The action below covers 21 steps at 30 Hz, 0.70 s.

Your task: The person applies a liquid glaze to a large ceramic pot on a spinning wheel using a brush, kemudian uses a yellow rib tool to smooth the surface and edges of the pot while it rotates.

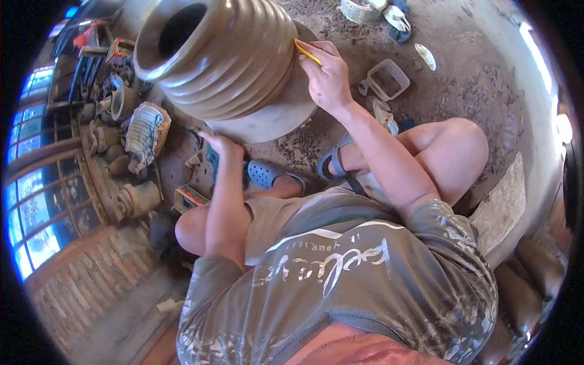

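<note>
A large ridged clay pot [243,67] stands on a pale round wheel [267,121], its wide mouth toward the upper left. My right hand [328,76] pinches a thin yellow scraper [308,53], whose tip meets or nearly meets the pot's right side. Low at the wheel's left edge is my left hand [222,146], with fingers stretched to the upper left and seemingly nothing held. Whether it touches the wheel I cannot tell.
Clay scraps cover the floor around the wheel. To the right lie a clear plastic container [388,80] and a white shell-like piece [425,56]; a white tub [362,10] stands farther off. A wire-wrapped pale pot [147,134] and several jars crowd the left side.
</note>
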Each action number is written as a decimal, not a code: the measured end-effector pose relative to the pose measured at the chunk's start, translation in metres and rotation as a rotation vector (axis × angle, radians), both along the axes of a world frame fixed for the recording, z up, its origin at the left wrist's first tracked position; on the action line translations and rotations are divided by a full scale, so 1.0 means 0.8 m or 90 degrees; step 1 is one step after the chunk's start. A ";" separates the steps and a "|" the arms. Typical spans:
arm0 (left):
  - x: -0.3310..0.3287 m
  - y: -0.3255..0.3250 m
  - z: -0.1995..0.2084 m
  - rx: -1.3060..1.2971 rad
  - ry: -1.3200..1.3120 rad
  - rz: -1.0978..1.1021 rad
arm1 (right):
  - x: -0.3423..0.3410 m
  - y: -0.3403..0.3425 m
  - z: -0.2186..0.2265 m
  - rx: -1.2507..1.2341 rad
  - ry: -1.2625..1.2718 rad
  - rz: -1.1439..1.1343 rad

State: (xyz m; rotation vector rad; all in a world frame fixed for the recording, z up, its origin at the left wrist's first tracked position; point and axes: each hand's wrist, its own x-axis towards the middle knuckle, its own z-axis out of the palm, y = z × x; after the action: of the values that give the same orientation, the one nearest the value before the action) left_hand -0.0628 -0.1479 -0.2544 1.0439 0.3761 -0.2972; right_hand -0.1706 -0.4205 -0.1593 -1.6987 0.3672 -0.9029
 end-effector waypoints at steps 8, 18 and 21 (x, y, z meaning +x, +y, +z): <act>-0.212 -0.099 -0.013 0.110 0.194 -0.424 | 0.005 0.011 0.002 -0.007 -0.020 0.025; -0.028 -0.014 -0.062 0.210 0.006 0.088 | -0.005 0.028 0.005 -0.029 -0.024 0.034; -0.157 -0.097 -0.015 0.165 0.245 -0.063 | -0.017 0.023 0.009 -0.027 0.000 0.017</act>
State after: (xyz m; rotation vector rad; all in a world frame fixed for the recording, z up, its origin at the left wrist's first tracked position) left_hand -0.1881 -0.2251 -0.2667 1.2627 0.7240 -0.5528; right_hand -0.1846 -0.4024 -0.1521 -1.7391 0.3273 -0.8964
